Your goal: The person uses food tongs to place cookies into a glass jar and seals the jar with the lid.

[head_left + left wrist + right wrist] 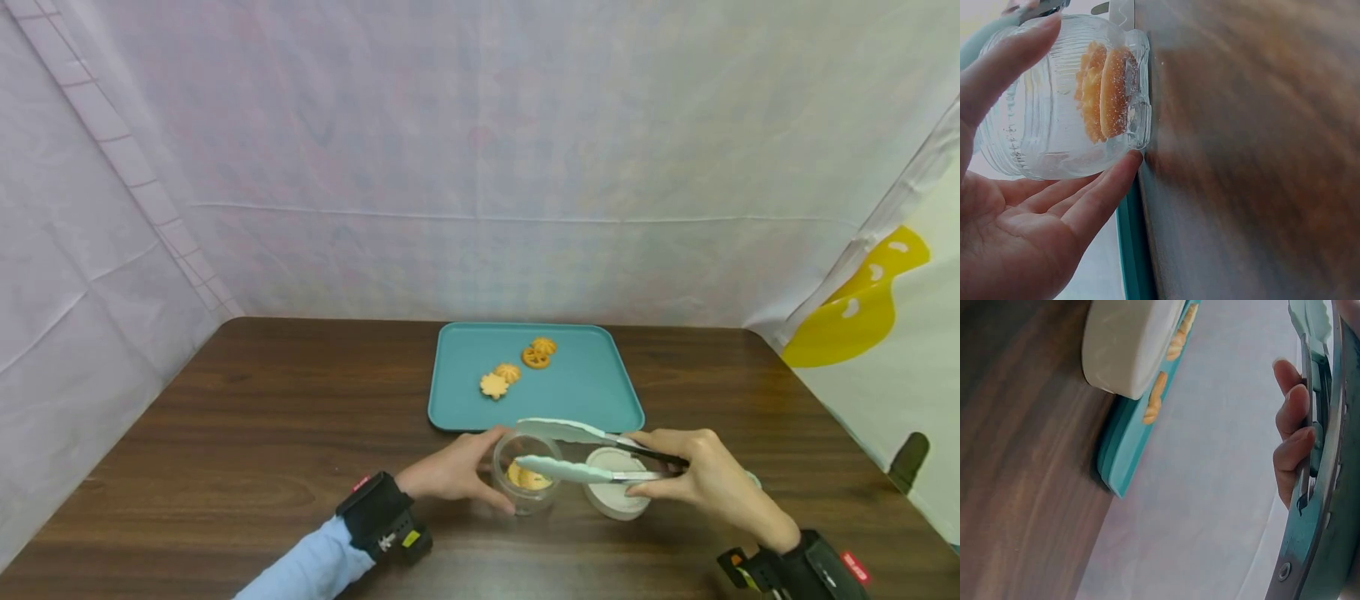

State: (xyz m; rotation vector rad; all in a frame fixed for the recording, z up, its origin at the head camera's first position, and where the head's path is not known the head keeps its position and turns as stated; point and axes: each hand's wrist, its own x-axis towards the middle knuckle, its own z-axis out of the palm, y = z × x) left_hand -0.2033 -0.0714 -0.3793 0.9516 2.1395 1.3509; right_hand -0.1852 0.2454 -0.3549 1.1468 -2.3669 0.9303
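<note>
A clear glass jar (527, 497) stands on the table with cookies (1104, 94) lying at its bottom. My left hand (457, 469) holds the jar from the left, thumb on one side and fingers on the other. In my right hand (701, 471) is a pair of tongs (577, 471) with pale green tips, spread apart. One tip crosses over the jar's mouth and the other reaches past its far rim; no cookie shows between them. Below the tongs, right of the jar, sits a round white lid-like piece (617, 498), partly covered.
Behind the jar lies a teal tray (592, 375) bearing several cookies in two pairs, among them a flower-shaped cookie (494, 386) and a ring-like cookie (536, 358). The brown wooden table (262, 433) ends at a pale cloth (480, 167) along the back.
</note>
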